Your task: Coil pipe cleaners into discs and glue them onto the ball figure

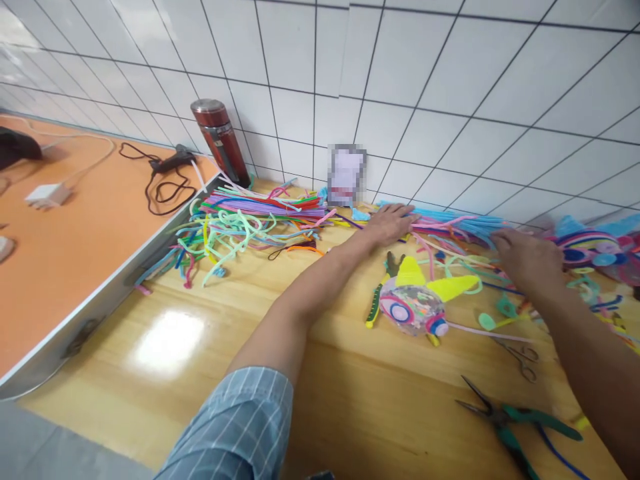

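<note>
My left hand (390, 225) lies with its fingers spread over the left end of a bundle of blue and pink pipe cleaners (450, 223) by the tiled wall. At the right end of that bundle, my right hand (530, 260) has its fingers bent together on the blue stems. A round craft piece (413, 305) with yellow ears and blue-and-pink ring eyes sits on the wooden table below and between my hands. Just right of my right hand is a second craft piece (595, 250) with blue and pink rings.
Green-handled long-nose pliers (500, 417), scissors (523, 360) and green-and-yellow cutters (375, 303) lie on the table (350, 373). More pipe cleaners (270, 207) lie at the left. A phone (346, 175) and a red-brown flask (220, 141) stand by the wall.
</note>
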